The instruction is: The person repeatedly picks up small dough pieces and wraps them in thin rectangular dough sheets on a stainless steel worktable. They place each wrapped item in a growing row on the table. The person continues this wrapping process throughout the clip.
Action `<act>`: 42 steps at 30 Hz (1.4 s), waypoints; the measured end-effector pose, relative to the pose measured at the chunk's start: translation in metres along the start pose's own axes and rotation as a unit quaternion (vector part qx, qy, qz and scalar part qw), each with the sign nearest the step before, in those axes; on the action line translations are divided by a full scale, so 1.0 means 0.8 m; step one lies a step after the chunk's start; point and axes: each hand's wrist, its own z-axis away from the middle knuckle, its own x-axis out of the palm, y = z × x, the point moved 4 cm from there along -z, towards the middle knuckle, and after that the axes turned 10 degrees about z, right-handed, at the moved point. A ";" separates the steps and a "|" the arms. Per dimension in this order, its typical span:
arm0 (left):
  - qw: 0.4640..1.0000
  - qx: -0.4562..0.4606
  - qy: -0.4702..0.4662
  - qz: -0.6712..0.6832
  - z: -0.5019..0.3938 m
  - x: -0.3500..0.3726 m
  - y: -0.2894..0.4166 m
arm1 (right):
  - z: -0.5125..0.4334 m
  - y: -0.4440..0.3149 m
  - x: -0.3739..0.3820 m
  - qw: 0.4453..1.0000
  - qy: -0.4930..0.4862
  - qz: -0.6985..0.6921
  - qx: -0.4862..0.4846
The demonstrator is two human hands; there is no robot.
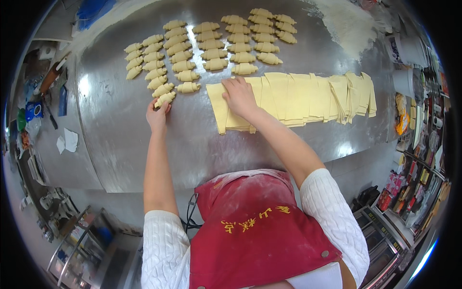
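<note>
My left hand point(157, 116) has its thumb and fingers around the near end of a rolled croissant of raw dough point(165, 99), at the front of a column of similar rolls. My right hand point(239, 95) rests on the left end of a long row of overlapping, thin dough triangles point(303, 97), its fingers near the far edge of the leftmost pieces. Beyond both hands, several columns of shaped croissants point(211, 44) lie on the steel worktable point(173, 151). Whether the right fingers pinch a sheet is hard to see.
Loose flour point(343, 25) covers the table's far right. On the left side lie a wooden rolling pin point(50, 77), a blue scraper point(62, 101) and white paper scraps point(70, 140). White tubs point(403, 81) stand at the right edge. A metal rack point(74, 249) is below left.
</note>
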 end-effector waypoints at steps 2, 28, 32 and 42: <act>0.998 0.023 0.044 -0.032 0.015 0.004 0.007 | -0.012 -0.003 0.001 0.999 -0.019 0.033 0.005; 0.937 -0.224 -0.254 0.089 0.319 0.099 -0.052 | 0.242 0.067 -0.014 0.968 0.036 -0.109 0.224; 0.930 -0.221 -0.279 0.089 0.332 0.095 -0.048 | 0.253 -0.003 -0.058 0.947 0.042 -0.291 0.130; 0.929 -0.181 -0.305 0.109 0.359 0.108 -0.029 | 0.268 -0.047 -0.115 0.925 0.186 -0.307 0.128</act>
